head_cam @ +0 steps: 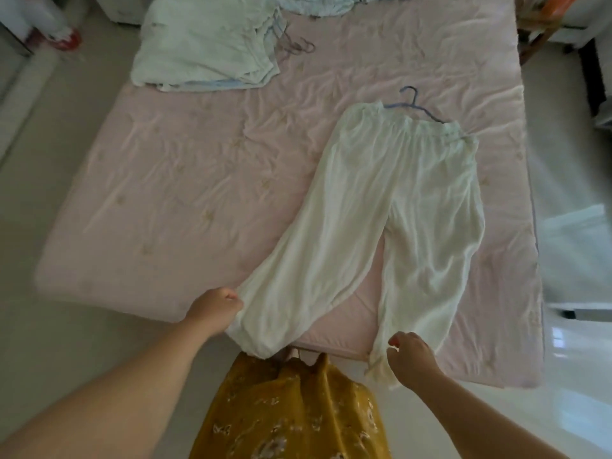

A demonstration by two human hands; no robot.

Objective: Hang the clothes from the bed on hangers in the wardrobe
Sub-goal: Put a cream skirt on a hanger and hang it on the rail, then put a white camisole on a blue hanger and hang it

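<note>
Person stands at the foot of the bed (pixel 165 180), which carries a wrinkled pink cover. White trousers (pixel 381 207) lie flat on the cover, right of centre, waistband toward the far side, both legs running back toward the person. Leg ends hang over the near edge of the mattress.

Blue hanger (pixel 412 102) sits at the waistband: hook and part of the shoulder bar show above the fabric, the rest is covered. Whether it is threaded through the waistband or only lying under it, cannot tell.

Left hand (pixel 217 308): fingers curled, grip clamped on the outer edge of the left trouser leg near its hem.

Right hand (pixel 412 357): at the hem of the right trouser leg, thumb and forefinger drawn in toward the cloth edge. Whether the grip actually pinches the fabric or only touches it, cannot tell.

Far left of the bed: a pile of pale folded clothes (pixel 205 44), with dark wire hangers (pixel 294 44) lying just beside it on the cover. More crumpled light fabric (pixel 331 3) at the far edge.

Person's yellow patterned garment (pixel 291 409) shows between the forearms. Pale tiled floor (pixel 569 409) on both sides of the bed.
</note>
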